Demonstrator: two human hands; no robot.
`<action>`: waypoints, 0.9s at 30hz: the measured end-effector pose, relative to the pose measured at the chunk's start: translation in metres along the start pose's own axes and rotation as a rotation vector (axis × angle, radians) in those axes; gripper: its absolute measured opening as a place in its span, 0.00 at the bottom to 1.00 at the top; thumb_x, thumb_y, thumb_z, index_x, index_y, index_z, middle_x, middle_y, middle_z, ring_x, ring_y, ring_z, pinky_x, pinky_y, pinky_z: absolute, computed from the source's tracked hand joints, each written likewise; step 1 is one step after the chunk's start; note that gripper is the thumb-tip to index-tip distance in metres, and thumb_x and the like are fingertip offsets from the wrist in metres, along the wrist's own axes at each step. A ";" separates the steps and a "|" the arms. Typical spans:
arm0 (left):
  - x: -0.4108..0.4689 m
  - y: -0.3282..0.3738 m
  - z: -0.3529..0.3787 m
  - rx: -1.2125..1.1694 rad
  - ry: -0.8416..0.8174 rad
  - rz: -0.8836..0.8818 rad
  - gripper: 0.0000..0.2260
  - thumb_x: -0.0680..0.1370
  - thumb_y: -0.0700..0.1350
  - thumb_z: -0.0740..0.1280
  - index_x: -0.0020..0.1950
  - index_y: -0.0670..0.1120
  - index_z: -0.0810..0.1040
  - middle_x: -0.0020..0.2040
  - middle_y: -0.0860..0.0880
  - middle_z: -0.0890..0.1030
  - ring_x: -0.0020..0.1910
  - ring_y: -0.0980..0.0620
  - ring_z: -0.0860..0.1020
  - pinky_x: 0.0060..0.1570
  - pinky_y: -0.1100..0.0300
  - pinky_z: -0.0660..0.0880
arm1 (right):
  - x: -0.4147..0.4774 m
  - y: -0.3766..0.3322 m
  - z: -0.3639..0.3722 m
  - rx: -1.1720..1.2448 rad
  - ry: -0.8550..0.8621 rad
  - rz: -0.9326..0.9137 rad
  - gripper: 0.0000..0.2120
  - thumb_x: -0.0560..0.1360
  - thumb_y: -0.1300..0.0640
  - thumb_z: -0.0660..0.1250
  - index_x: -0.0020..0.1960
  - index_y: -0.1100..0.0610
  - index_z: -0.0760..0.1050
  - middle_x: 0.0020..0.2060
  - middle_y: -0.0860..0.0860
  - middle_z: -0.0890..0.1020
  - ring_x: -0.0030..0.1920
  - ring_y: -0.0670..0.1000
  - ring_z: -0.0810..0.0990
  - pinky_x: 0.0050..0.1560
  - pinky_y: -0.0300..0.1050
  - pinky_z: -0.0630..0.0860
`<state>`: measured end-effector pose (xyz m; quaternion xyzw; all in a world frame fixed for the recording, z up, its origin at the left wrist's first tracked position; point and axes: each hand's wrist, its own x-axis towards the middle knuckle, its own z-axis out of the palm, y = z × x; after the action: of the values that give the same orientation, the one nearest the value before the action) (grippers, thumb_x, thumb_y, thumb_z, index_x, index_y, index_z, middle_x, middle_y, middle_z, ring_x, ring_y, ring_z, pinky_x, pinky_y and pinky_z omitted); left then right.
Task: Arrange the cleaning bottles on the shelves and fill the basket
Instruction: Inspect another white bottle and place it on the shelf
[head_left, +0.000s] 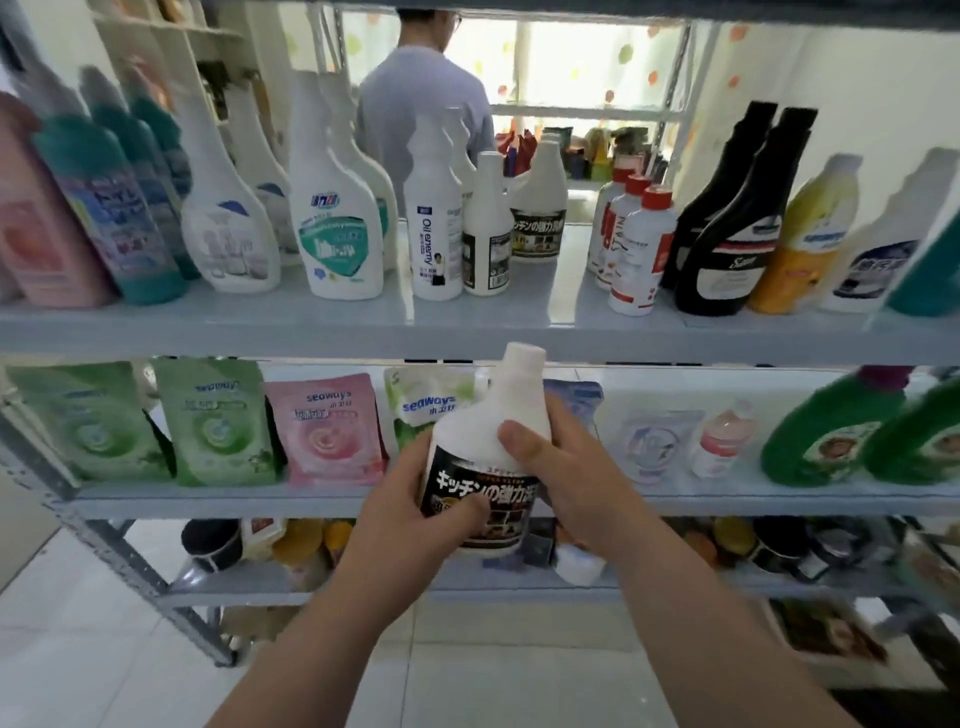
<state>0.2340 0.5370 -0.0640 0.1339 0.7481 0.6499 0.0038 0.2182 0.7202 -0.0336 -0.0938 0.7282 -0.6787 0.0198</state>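
Observation:
Both my hands hold a white cleaning bottle with a black label (483, 447) upright in front of the shelf unit. My left hand (415, 499) grips its lower body, thumb across the label. My right hand (561, 467) wraps the bottle's shoulder from the right, thumb on the front. A matching white bottle with a black label (537, 208) stands on the upper shelf (467, 327), behind a bare stretch of the shelf. No basket is in view.
The upper shelf carries spray bottles (337, 228), an "Oil enemy" bottle (434, 223), red-capped bottles (641, 249) and black bottles (727, 244). Refill pouches (327, 431) and green bottles (826, 436) fill the middle shelf. A person (421, 109) stands behind the rack.

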 end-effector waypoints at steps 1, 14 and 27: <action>0.007 0.003 -0.001 0.012 -0.010 0.016 0.27 0.65 0.54 0.73 0.64 0.68 0.75 0.57 0.54 0.84 0.55 0.53 0.84 0.49 0.54 0.83 | 0.002 -0.001 0.000 0.047 0.038 -0.010 0.27 0.62 0.28 0.77 0.59 0.31 0.78 0.59 0.45 0.85 0.60 0.51 0.84 0.59 0.54 0.82; 0.133 0.083 0.032 0.070 -0.145 0.284 0.26 0.66 0.56 0.67 0.62 0.77 0.70 0.61 0.63 0.75 0.59 0.63 0.77 0.52 0.61 0.79 | 0.051 -0.112 -0.105 -0.065 0.226 -0.126 0.22 0.68 0.47 0.80 0.58 0.35 0.76 0.55 0.42 0.85 0.59 0.53 0.84 0.54 0.57 0.84; 0.357 0.130 0.107 0.389 0.199 0.294 0.27 0.76 0.34 0.67 0.74 0.42 0.65 0.66 0.41 0.73 0.65 0.41 0.74 0.63 0.45 0.76 | 0.129 -0.175 -0.209 -1.040 0.326 -0.893 0.21 0.77 0.57 0.73 0.68 0.56 0.75 0.68 0.49 0.78 0.71 0.50 0.73 0.66 0.43 0.73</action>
<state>-0.0661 0.7297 0.1058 0.1748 0.8281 0.4976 -0.1900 0.0784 0.8939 0.1692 -0.2781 0.8436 -0.1909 -0.4177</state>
